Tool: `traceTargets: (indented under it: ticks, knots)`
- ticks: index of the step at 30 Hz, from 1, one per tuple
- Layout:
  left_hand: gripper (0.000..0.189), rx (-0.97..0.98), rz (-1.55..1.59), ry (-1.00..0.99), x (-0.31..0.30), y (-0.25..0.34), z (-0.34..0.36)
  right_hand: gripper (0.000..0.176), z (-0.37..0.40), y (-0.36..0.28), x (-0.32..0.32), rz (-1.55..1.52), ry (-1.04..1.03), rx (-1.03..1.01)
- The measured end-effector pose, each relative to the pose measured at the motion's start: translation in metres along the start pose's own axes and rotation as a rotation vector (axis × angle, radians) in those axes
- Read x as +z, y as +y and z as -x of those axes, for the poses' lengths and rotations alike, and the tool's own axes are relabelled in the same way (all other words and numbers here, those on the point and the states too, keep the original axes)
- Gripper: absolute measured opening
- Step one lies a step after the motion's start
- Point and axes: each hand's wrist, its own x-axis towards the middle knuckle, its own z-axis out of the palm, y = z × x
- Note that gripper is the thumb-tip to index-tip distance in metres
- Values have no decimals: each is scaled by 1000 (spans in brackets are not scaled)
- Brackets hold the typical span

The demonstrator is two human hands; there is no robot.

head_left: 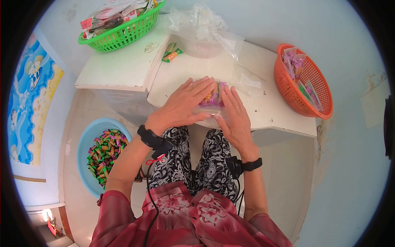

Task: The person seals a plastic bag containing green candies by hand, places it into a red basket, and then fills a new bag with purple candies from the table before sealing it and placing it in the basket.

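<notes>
A small clear plastic bag of wrapped candies (214, 97) lies near the front edge of the white table (263, 107). My left hand (183, 105) lies flat on the bag's left side with its fingers spread. On the bag's right side rests my right hand (234, 115), fingers straight and together. Both palms press down on the bag; neither hand grips anything. Only the middle strip of the bag shows between the hands.
An orange basket (306, 84) with packed candy bags sits at the table's right. A green basket (123, 31) of packets stands at the back left. Loose clear bags (201, 26) and a candy pair (172, 53) lie behind. A blue basin (88, 140) of candies is on the floor at left.
</notes>
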Motion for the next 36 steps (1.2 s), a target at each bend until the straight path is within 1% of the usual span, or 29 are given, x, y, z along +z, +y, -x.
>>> traceTargets:
  ticks: [2, 5, 7, 11, 14, 17, 20, 23, 26, 29, 32, 35, 36]
  knots:
    - [92, 21, -10, -15, 8, 1, 0, 69, -2, 5, 2, 13, -46, -27]
    - [90, -1, -84, -49, 8, 1, -1, 66, -6, 8, 1, 75, -82, -31]
    - [89, 0, -65, -57, 7, 1, -1, 66, -4, 9, 1, 55, -84, -22]
    - [87, 2, -12, -38, 11, -3, -3, 67, -4, 7, 2, 62, -65, -14]
    - [86, 4, 21, -22, 11, -5, -2, 70, -6, 4, 6, 63, -29, 4]
    - [87, 2, 26, -30, 9, -5, -3, 68, -12, 2, 11, 43, 26, -15]
    - [86, 23, 138, -16, 8, -9, -3, 61, -16, 17, 20, 159, 87, -70]
    - [88, 24, 177, 9, 10, -11, -3, 52, -18, 17, 20, 127, 115, -77]
    - [88, -42, 200, 19, 7, -6, -1, 48, -20, 17, 21, 143, 146, -114]
    - [90, -17, 42, -43, 6, -4, -2, 43, -16, 18, 19, 129, 170, -117]
    - [91, 7, -14, -37, 7, 2, -1, 39, -14, 18, 24, -5, 157, -88]
    - [98, 4, -56, -64, 8, 2, 0, 47, -10, 20, 28, -41, 105, -52]
    - [101, 6, -36, -63, 5, 2, 1, 51, -11, 17, 23, -4, 76, -76]
